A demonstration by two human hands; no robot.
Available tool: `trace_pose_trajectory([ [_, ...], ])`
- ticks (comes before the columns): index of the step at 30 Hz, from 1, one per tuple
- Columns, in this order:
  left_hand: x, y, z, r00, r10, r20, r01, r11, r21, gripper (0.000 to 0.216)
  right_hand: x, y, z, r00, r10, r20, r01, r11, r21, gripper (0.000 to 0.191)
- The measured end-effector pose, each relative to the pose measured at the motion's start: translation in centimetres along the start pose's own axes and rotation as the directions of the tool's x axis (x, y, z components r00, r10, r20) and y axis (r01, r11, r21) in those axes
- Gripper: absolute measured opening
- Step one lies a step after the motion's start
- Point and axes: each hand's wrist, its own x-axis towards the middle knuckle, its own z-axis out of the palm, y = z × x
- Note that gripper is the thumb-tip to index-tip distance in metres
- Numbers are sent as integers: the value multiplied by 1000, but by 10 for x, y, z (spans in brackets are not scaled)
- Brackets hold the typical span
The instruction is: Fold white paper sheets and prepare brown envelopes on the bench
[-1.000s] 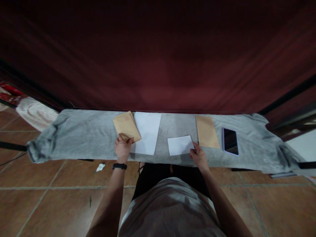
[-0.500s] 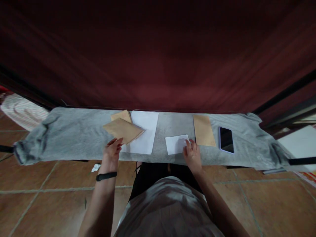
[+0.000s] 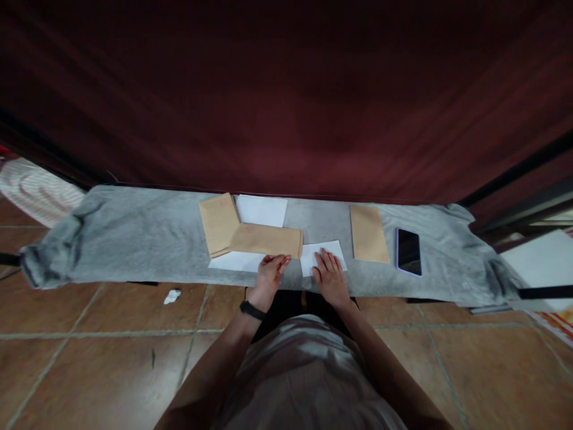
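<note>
My left hand point(image 3: 270, 272) pinches the near edge of a brown paper envelope point(image 3: 268, 239), held with its long side across me. Its right end comes up to a small folded white paper point(image 3: 306, 263). On that paper my right hand point(image 3: 330, 276) lies flat, fingers spread. Behind and left of the held envelope is a stack of brown envelopes point(image 3: 218, 218). A larger white sheet point(image 3: 262, 210) is partly covered by the envelopes. Another brown envelope point(image 3: 369, 234) lies flat to the right of my right hand.
A phone point(image 3: 409, 252) with a light purple edge lies at the right on the grey cloth point(image 3: 143, 239) over the narrow surface. A dark red curtain point(image 3: 286, 119) hangs behind. A crumpled white scrap point(image 3: 172, 296) is on the tiled floor.
My left hand has moved right with the envelope, which has turned from slanted to lengthwise. My right hand has shifted slightly left and flattened onto the white paper.
</note>
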Motion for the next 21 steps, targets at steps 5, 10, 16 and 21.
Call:
trace_pose_trajectory([
  [5, 8, 4, 2, 999, -9, 36, 8, 1000, 30, 21, -2, 2, 3, 999, -31, -12, 30, 996, -80, 50],
  [10, -8, -6, -5, 988, 111, 106, -137, 953, 269, 15, -3, 1, 6, 998, -62, -30, 56, 981, -184, 50],
  [16, -22, -27, 9, 623, 367, 691, -761, 79, 644, 46, -3, -1, 3, 997, -75, -28, 66, 971, -230, 51],
  [21, -22, -43, 15, 547, 227, 805, -743, -311, 593, 59, -6, 1, 1, 997, -76, 0, 74, 966, -246, 53],
])
